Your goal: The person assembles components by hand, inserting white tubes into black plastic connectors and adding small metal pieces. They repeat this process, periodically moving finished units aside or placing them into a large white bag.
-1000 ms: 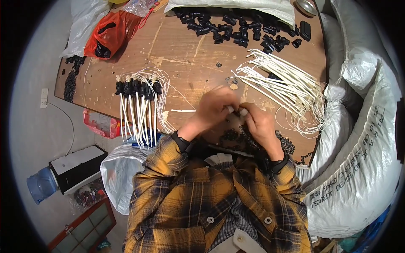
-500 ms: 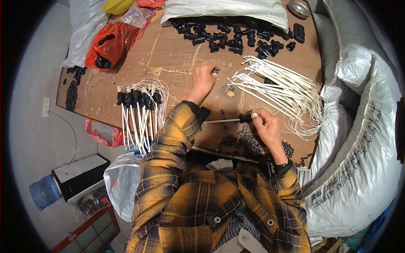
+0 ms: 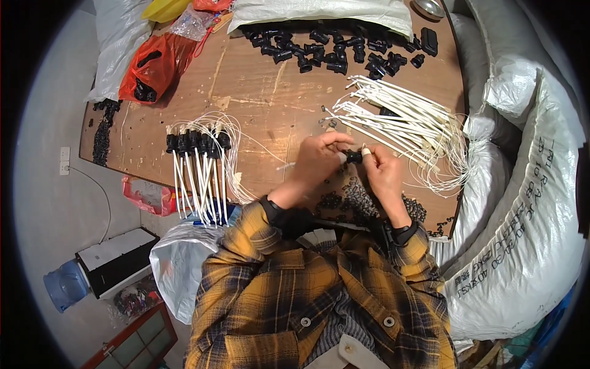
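Observation:
A black plastic socket [image 3: 354, 157] with a white tube [image 3: 285, 166] on it is held between my two hands above the near part of the table. My right hand [image 3: 383, 177] is closed, pinching the socket's right end with thumb and forefinger. Over the tube my left hand [image 3: 314, 165] is curled, its fingertips beside the socket's left end; the tube's far end sticks out left of the palm. Pale coverings show on a finger or thumb of each hand. Left of my hands lie finished-looking black sockets [image 3: 196, 141] with white tubes and thin white wires.
A heap of white tubes [image 3: 399, 123] with looped wires lies right. Loose black sockets [image 3: 335, 52] spread before a white sack [image 3: 326, 15] at the back. Small dark pieces [image 3: 359, 200] are piled by the near edge. A red bag [image 3: 153, 67] sits back left; full sacks [image 3: 516, 264] stand right.
My left hand has come back toward me and to the right, from the table's middle to the socket and tube. My right hand still holds the socket, slightly higher in the picture.

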Motion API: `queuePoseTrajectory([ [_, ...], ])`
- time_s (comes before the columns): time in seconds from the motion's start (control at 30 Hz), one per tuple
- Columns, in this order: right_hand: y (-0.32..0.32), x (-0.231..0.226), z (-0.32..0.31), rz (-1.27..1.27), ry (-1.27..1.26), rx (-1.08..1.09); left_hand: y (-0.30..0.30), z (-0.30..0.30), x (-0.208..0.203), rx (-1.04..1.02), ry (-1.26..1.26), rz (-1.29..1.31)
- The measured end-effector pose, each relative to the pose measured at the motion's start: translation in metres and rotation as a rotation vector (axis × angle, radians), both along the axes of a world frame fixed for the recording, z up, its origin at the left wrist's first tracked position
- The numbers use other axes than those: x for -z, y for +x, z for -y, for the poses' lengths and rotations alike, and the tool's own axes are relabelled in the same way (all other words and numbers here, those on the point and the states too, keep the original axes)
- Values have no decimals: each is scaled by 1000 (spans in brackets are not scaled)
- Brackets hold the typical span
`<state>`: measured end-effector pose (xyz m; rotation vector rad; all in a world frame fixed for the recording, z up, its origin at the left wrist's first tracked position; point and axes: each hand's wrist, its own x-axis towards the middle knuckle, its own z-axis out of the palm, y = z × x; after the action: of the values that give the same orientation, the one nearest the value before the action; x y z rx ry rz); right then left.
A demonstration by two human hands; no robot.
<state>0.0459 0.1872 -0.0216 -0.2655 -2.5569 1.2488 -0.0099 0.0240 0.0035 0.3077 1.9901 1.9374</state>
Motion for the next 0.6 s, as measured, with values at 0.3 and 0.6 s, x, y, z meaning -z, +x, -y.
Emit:
queuePoseTrajectory([
  [0.3,11,-25,18,-90,355,-156,7,-1,9,-3,27,56],
  [0.6,7,-26,16,-90,257,-114,6,2,-4,-62,18,-9],
])
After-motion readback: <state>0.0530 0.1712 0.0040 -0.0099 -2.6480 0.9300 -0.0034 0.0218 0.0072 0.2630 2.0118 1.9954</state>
